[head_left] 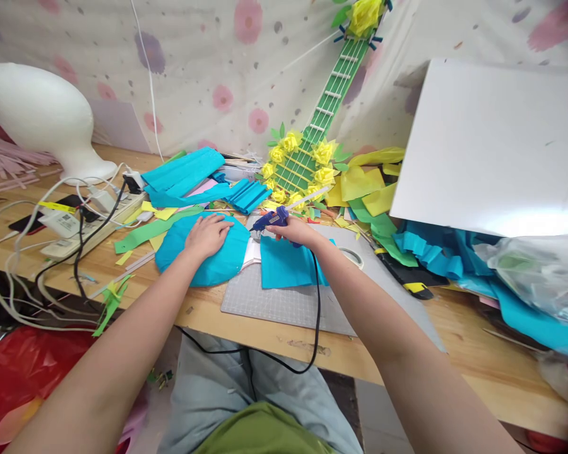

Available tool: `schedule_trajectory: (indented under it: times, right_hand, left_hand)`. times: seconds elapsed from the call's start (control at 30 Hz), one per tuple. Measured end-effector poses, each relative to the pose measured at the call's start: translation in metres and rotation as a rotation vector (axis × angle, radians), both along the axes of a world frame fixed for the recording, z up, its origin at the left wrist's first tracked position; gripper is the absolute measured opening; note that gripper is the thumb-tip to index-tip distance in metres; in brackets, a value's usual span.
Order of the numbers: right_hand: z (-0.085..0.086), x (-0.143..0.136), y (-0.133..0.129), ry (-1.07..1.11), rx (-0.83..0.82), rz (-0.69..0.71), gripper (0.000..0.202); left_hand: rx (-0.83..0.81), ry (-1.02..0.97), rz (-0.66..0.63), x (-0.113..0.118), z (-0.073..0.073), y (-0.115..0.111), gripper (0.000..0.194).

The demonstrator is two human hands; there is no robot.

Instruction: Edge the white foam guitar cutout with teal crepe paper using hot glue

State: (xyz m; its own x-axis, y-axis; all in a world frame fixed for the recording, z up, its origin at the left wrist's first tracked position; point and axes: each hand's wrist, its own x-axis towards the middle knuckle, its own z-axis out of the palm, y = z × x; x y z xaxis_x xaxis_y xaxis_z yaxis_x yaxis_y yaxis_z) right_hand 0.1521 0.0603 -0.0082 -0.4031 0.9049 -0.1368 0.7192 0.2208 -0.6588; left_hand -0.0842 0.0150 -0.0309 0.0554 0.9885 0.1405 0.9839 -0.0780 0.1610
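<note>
My left hand (209, 234) lies flat, fingers stretched out, on a rounded shape covered in blue crepe paper (177, 246). In my right hand (296, 231) is a blue hot glue gun (271, 219) with a pale glue stick (307, 198) poking out of its back. The gun's nozzle points left, close to the right edge of the rounded shape. A narrow white strip (252, 252) joins that shape to a square of blue crepe paper (284, 265) on the right. Beneath the square is a grey cutting mat (260, 308).
A green paper guitar (329, 107) with yellow flowers leans on the back wall. At left are a power strip (99, 230) with tangled cables and a white foam head (38, 120). A white board (492, 145) and blue paper scraps occupy the right. A tape roll (355, 257) lies on the mat.
</note>
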Motion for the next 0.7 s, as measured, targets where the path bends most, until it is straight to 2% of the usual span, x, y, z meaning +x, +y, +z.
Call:
schedule_trajectory:
  times: [0.23,0.43,0.57,0.7]
  right_hand:
    - [-0.001,-0.006,-0.001,-0.028,-0.027,-0.032,0.043]
    - [0.007,0.007,-0.011,-0.003,-0.047,-0.084,0.036]
    - [0.008,0.014,-0.023,0.036,-0.084,-0.064,0.037]
    - [0.003,0.007,-0.028,0.020,-0.079,-0.050,0.038]
  left_hand:
    - [-0.014,0.010,0.003,0.002,0.003,-0.001,0.039]
    - [0.001,0.008,0.008,0.001,0.000,0.000,0.038]
    - [0.015,0.008,-0.001,-0.001,-0.002,0.001,0.039]
    - [0.031,-0.001,0.003,-0.002,-0.005,0.002,0.039]
